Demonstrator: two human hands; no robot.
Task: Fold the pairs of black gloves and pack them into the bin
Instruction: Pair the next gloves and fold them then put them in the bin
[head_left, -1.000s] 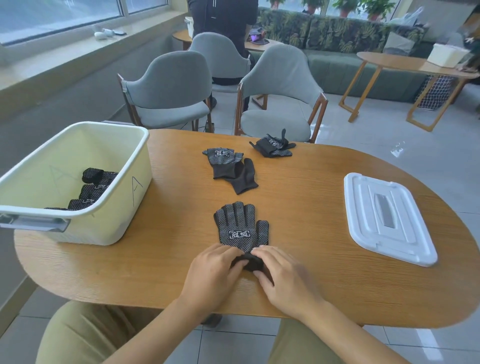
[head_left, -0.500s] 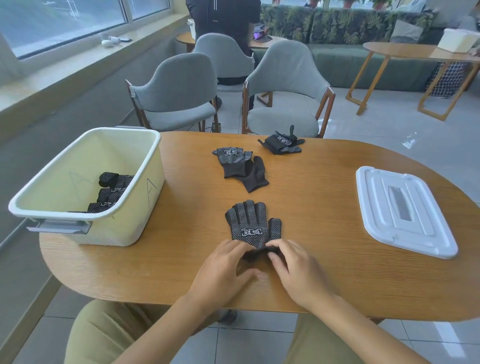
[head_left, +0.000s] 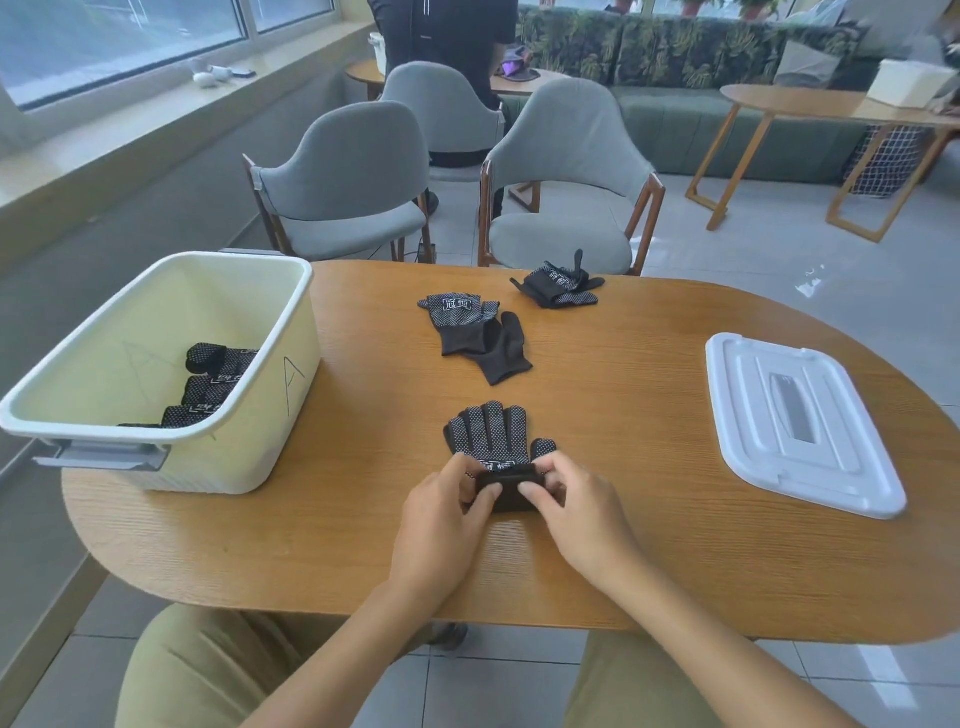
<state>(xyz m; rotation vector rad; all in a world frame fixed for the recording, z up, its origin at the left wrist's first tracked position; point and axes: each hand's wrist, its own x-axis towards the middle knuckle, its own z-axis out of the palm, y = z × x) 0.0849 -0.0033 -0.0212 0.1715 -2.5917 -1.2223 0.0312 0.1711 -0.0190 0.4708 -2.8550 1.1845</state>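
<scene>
A stacked pair of black dotted gloves lies flat in front of me, fingers pointing away. My left hand and my right hand both pinch its cuff end, which is rolled up over the palm. Farther back lie a loose pair of gloves and a crumpled pair. The cream bin marked "A" stands at the left with folded black gloves inside.
The wooden oval table carries a white bin lid at the right. Two grey chairs stand at the far edge. A person stands behind them. Another wooden table is at the back right.
My hands have lifted the cuff end of the near pair and rolled it forward over the palm. The camera has tilted and moved a little.
</scene>
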